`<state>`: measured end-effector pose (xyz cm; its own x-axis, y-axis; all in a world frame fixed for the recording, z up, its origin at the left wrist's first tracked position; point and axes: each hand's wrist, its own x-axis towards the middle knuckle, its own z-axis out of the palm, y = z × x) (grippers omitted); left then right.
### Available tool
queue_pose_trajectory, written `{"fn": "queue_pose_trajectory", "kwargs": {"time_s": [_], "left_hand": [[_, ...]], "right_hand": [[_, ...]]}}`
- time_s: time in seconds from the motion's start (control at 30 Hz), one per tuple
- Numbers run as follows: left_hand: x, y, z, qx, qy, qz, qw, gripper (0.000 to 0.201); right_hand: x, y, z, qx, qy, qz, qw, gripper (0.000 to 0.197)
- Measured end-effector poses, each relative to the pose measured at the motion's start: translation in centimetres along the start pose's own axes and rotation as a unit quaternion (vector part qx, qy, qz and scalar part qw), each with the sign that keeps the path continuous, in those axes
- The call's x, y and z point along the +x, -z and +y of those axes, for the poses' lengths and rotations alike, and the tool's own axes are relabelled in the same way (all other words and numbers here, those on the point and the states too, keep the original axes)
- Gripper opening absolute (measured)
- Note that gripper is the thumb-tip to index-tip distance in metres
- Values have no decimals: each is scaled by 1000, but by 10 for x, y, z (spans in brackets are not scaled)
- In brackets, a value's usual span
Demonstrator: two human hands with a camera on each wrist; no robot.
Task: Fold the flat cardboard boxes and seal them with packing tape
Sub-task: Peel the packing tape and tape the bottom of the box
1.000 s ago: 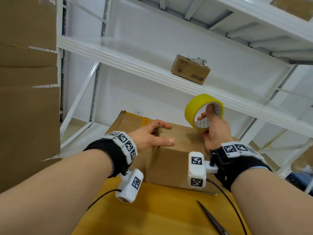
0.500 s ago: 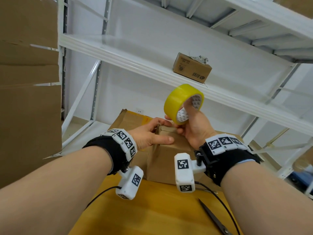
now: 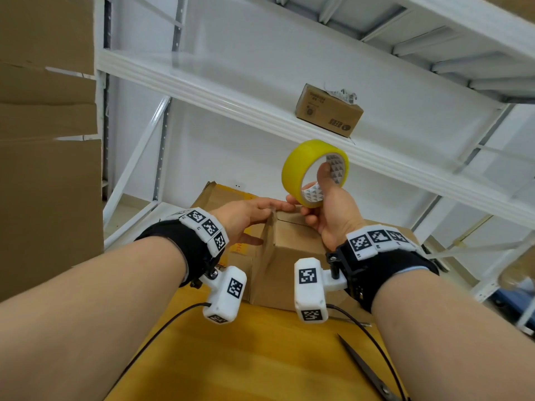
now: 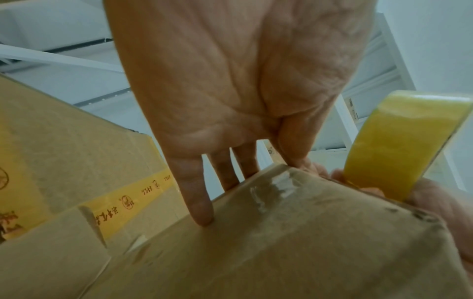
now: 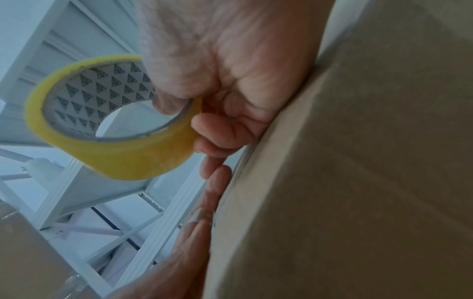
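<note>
A brown cardboard box (image 3: 289, 256) stands on the yellow table (image 3: 246, 357). My left hand (image 3: 246, 215) lies over its top left edge with straight fingers (image 4: 199, 210) pressing on the cardboard. A glossy strip of clear tape (image 4: 271, 190) crosses that edge. My right hand (image 3: 327, 212) holds a yellow roll of packing tape (image 3: 301, 166) just above the box top, thumb through the patterned core, fingers under the rim. The roll (image 5: 115, 153) almost touches my left fingertips. The box's far side is hidden.
Black scissors (image 3: 373, 374) lie on the table at the front right. A flattened carton with yellow printed tape (image 4: 133, 198) sits behind the box on the left. White metal shelving (image 3: 231, 91) rises behind, bearing a small box (image 3: 328, 111). Large cardboard sheets (image 3: 43, 169) stand at the left.
My right hand carried the tape roll leftward from the box's right side to its top left edge. My left fingers reached further over the top toward the roll.
</note>
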<state>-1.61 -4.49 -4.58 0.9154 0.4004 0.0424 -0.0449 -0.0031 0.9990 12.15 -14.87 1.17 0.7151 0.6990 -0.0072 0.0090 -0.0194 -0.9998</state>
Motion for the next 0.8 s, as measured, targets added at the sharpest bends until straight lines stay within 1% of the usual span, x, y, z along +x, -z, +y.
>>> {"fn": "queue_pose_trajectory", "kwargs": {"time_s": [0.1,0.27,0.57,0.63,0.7,0.8], "left_hand": [[0,-2,-1,14,-3,2,1000,31],[3,-6,1,32,-5,22,999,27],[14,-20,16,65,32,105,992,23],[16,-24,19,76,36,112,990,21],[17,-26,21,86,28,118,989,18],[19,-30,24,98,4,125,987,14]], "right_hand": [[1,-1,1,-2,4,8,1000,73],[2,0,3,5,3,9,1000,65],[2,2,4,20,0,10,1000,73],[1,2,3,30,-3,12,999,68],[-1,3,3,43,-5,11,999,61],[-3,3,2,54,-7,8,999,61]]}}
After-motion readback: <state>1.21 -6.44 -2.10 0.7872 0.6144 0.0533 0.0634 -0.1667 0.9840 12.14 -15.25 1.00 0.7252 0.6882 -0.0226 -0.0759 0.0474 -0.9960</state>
